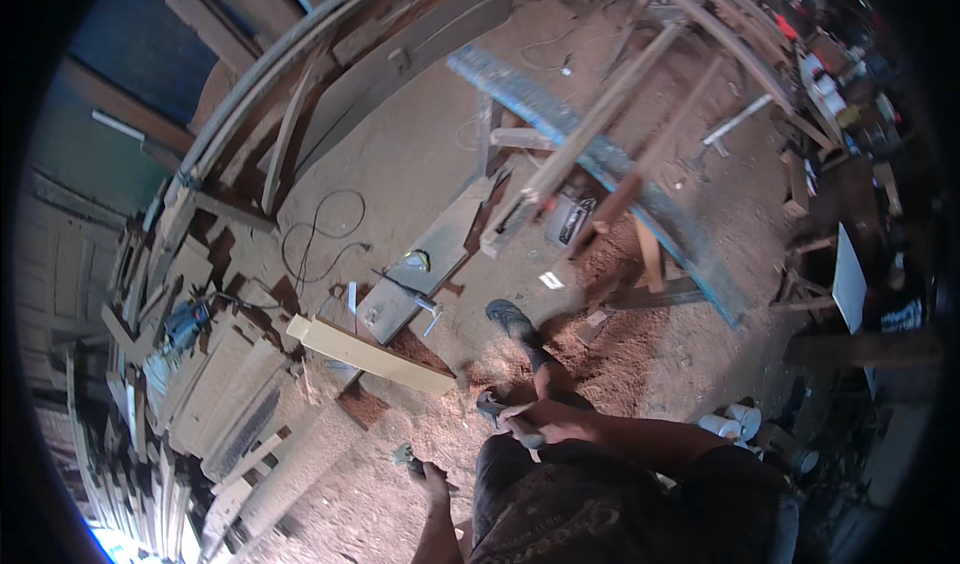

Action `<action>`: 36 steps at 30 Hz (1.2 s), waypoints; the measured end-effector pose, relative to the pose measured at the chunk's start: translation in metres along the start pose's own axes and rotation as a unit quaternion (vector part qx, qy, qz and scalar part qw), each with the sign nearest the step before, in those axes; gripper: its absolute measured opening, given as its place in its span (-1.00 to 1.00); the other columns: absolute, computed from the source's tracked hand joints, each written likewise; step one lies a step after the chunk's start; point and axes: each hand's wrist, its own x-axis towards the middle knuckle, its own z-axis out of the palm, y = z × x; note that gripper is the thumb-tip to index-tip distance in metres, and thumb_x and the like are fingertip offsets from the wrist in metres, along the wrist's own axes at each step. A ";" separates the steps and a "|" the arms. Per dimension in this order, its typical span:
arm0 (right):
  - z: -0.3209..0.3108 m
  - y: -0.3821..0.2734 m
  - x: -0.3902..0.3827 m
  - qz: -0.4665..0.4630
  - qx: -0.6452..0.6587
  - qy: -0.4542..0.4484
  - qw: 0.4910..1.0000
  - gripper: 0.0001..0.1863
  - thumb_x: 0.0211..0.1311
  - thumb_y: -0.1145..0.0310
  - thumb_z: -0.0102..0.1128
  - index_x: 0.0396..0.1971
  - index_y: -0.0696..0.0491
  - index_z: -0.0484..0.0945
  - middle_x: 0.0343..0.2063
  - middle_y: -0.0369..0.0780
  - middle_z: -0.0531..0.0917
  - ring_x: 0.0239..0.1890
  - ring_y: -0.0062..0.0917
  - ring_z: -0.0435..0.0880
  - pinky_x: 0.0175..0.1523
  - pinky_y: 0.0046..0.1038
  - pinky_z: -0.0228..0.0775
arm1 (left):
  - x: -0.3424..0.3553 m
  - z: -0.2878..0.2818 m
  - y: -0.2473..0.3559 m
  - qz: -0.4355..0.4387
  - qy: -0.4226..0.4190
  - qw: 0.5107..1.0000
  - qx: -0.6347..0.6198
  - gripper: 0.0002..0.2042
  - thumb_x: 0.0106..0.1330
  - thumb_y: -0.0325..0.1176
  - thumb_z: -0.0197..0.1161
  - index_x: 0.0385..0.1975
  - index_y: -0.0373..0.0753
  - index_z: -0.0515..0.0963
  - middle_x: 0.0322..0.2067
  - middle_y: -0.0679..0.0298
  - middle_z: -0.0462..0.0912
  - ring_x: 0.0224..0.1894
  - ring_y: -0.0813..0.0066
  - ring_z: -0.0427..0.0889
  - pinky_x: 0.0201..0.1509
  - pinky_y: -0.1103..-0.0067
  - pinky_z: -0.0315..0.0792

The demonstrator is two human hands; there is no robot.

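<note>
My left hand is closed around a small tool with a dark grip and a pale greenish head, too small to name exactly. My right hand is closed on a pale, rounded object in front of my right thigh, which I cannot make out. My feet stand on sawdust. Ahead of my left hand a light yellow board lies near a grey plank, which carries a tape measure and a clamp-like bar tool.
A blue plank and long timbers span ahead, above a grey power tool. A cable loops on the floor. Stacked offcuts and a blue power tool are at left. White buckets and clutter line the right.
</note>
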 end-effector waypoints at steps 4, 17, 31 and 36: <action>0.155 -0.012 -0.093 -0.094 -0.457 0.053 0.883 -0.65 0.52 0.15 0.05 0.09 0.08 0.52 -0.07 -0.20 0.68 0.00 -0.46 0.65 0.10 -0.38 0.47 | 0.023 -0.034 0.002 -0.009 -0.091 0.989 0.116 -0.88 0.22 -0.47 0.14 -0.26 -0.24 0.43 -0.58 0.36 0.40 -0.59 0.55 0.39 -0.53 0.50 0.36; 0.171 0.009 -0.238 -0.256 -0.557 0.344 0.711 -0.17 0.24 0.35 0.38 0.44 0.04 0.11 0.24 -0.02 0.41 0.31 -0.33 0.40 0.34 -0.26 0.27 | -0.043 0.173 0.251 0.298 -0.303 0.905 0.022 -0.92 0.41 -0.43 0.29 -0.21 -0.24 0.53 -0.54 0.44 0.48 -0.53 0.68 0.40 -0.48 0.65 0.30; 0.215 -0.029 -0.276 -0.362 -0.204 0.514 0.750 -0.34 0.27 -0.02 0.38 0.18 0.14 0.44 -0.26 -0.25 0.66 -0.55 -0.67 0.52 -0.45 -0.54 0.40 | -0.103 0.363 0.458 0.217 -0.643 0.732 0.059 -0.74 0.28 -0.38 0.45 -0.13 -0.29 0.55 -0.26 0.31 0.65 -0.29 0.58 0.62 -0.21 0.57 0.55; 0.217 -0.028 -0.234 -0.392 -0.215 0.547 0.708 -0.24 0.26 0.00 0.40 0.31 0.15 0.39 -0.02 -0.15 0.68 0.01 -0.45 0.65 0.16 -0.39 0.46 | -0.120 0.427 0.475 0.337 -0.716 0.607 0.079 -0.69 0.24 -0.36 0.49 -0.11 -0.28 0.55 -0.21 0.33 0.65 -0.12 0.53 0.60 0.02 0.50 0.50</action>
